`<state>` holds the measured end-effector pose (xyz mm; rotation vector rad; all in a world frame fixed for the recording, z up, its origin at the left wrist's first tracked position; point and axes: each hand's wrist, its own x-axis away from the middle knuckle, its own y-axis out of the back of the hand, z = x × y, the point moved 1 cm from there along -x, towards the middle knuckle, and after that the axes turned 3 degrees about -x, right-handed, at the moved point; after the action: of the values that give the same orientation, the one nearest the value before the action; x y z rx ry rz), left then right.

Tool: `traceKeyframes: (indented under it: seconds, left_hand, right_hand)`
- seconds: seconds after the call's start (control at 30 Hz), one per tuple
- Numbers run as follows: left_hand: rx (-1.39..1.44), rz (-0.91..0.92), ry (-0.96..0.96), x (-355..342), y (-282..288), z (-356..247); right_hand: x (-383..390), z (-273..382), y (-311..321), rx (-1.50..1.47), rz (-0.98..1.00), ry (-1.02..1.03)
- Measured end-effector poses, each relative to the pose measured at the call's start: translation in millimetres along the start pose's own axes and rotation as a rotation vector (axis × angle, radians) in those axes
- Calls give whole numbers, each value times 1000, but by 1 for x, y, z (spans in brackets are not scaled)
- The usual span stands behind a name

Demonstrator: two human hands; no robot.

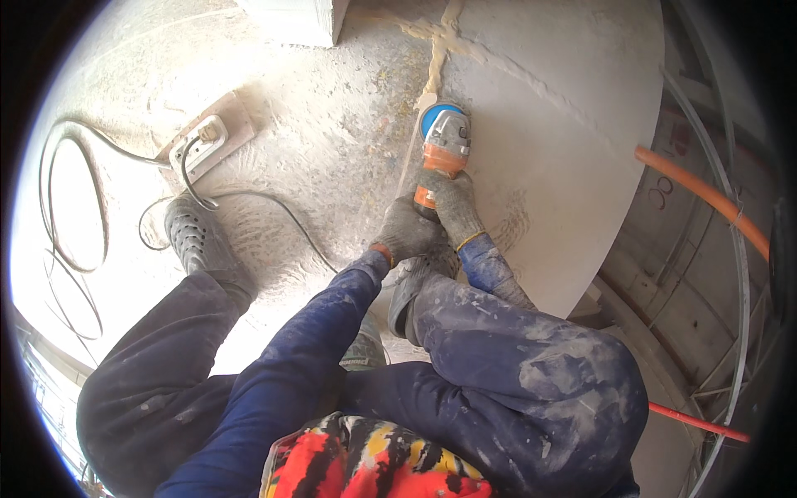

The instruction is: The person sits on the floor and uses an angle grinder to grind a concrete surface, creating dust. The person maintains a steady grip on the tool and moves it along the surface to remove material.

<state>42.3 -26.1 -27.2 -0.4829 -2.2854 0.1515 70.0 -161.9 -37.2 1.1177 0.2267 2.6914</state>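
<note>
An angle grinder (448,153) with an orange body, grey head and blue disc is in both my gloved hands. My left hand (407,230) is closed round its rear end. Further forward, my right hand (456,204) wraps the orange body from the right side. The disc (438,118) lies at the lower end of a raised tan seam (437,62) on the pale, dusty surface. Whether the disc spins cannot be made out. Both grey gloves are coated with dust, and the fingers are partly hidden behind the tool.
A white power strip (199,149) with a plug in it lies on a board at the left. A dark cable (104,207) loops beside it. My shoe (195,236) is close by. A white block (307,21) stands at the top; an orange pipe (706,195) runs beyond the right edge.
</note>
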Motion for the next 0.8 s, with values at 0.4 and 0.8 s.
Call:
traceKeyframes:
  seconds: [0.4,0.8]
  left_hand:
    - [-38,8,17,5,3,0]
    - [-26,13,14,-5,9,5]
  right_hand:
    - [0,-5,-2,40,2,-33]
    - [-5,7,-14,61,17,-22]
